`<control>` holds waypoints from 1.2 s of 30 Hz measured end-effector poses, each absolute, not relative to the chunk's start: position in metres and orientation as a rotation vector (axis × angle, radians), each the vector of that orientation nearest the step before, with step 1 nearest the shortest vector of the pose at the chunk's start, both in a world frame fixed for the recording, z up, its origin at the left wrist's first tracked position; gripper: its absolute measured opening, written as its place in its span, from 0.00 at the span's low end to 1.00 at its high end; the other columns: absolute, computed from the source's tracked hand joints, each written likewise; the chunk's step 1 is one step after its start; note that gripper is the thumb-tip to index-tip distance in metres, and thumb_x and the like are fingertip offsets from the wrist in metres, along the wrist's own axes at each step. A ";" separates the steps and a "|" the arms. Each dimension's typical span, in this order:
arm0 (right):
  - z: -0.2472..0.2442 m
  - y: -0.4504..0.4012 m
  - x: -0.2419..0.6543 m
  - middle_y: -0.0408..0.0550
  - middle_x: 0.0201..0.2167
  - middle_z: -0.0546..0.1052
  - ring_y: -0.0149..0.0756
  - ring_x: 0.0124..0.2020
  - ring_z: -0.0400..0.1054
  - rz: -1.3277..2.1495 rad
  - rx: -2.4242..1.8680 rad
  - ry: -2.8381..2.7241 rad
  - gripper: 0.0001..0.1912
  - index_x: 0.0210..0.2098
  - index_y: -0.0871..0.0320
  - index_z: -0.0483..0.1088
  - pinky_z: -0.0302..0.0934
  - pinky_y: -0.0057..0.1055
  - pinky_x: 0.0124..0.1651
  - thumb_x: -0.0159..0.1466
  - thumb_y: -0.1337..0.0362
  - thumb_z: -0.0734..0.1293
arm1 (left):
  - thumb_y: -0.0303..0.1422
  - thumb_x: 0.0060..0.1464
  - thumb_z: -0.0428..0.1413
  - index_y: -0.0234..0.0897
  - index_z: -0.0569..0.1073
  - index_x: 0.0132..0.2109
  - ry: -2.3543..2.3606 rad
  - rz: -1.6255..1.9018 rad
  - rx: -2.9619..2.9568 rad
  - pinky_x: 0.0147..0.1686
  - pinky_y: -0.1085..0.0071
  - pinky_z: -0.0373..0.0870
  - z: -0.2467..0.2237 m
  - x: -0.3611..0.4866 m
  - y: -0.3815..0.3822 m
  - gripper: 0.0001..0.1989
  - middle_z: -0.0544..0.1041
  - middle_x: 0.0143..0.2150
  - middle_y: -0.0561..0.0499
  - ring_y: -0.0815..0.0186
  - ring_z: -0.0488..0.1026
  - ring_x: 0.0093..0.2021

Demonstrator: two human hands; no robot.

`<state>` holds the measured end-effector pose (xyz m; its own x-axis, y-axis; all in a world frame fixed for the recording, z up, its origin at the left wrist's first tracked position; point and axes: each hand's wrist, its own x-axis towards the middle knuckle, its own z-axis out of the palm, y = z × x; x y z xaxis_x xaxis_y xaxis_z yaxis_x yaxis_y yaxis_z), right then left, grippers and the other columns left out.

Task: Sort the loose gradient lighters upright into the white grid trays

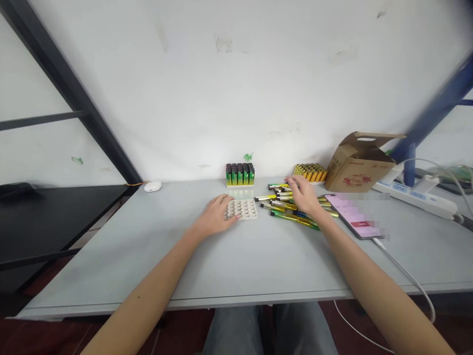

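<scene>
Lighters (284, 204) lie in a loose heap on the bench (244, 266), beneath our right grip (303, 193) and on its near side. Its fingers curl partway closed over the heap; whether they have hold of a lighter, we cannot tell. Our left grip (216, 217) spans one end of a pale tray (250, 217), thumb at the near edge, fingers toward the far one, holding it flat.

We judge the work only partly done. Beyond the left grip, upright lighters (240, 176) pack a second tray (240, 186); beneath that grip, the holes we can see are bare, and the heap lies outside either tray. Yellow tubes (310, 172) stand beyond the right grip, beside a cardboard box (351, 172).

Long axes in the heap lie flat and crisscross, most running roughly sideways, with several dark ends pointing toward our left grip. Those in the filled tray stand vertical, caps up.
</scene>
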<state>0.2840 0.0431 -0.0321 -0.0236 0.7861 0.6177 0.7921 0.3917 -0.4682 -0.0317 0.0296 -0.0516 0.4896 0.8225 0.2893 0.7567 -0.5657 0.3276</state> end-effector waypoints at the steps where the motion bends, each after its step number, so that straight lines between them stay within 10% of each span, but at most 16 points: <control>1: -0.031 0.045 0.292 0.55 0.42 0.76 0.44 0.46 0.67 -0.010 -1.399 -1.702 0.23 0.41 0.59 0.72 0.59 0.38 0.51 0.68 0.53 0.51 | 0.51 0.56 0.49 0.39 0.60 0.60 1.383 0.601 2.581 0.60 0.57 0.56 -0.052 -0.032 0.030 0.31 0.61 0.62 0.42 0.53 0.59 0.61; 36: -0.053 0.055 0.320 0.55 0.42 0.76 0.46 0.43 0.70 0.159 -1.683 -1.950 0.22 0.42 0.59 0.75 0.63 0.40 0.47 0.61 0.49 0.61 | 0.52 0.55 0.49 0.39 0.58 0.64 1.363 0.542 2.633 0.62 0.54 0.53 -0.055 -0.031 0.026 0.34 0.58 0.66 0.41 0.51 0.56 0.64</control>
<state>0.3198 0.0554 -0.0531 -0.0613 0.9427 0.3278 0.8770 0.2077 -0.4333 -0.0310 0.0260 -0.0550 0.5282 0.8098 0.2553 0.7642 -0.5844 0.2727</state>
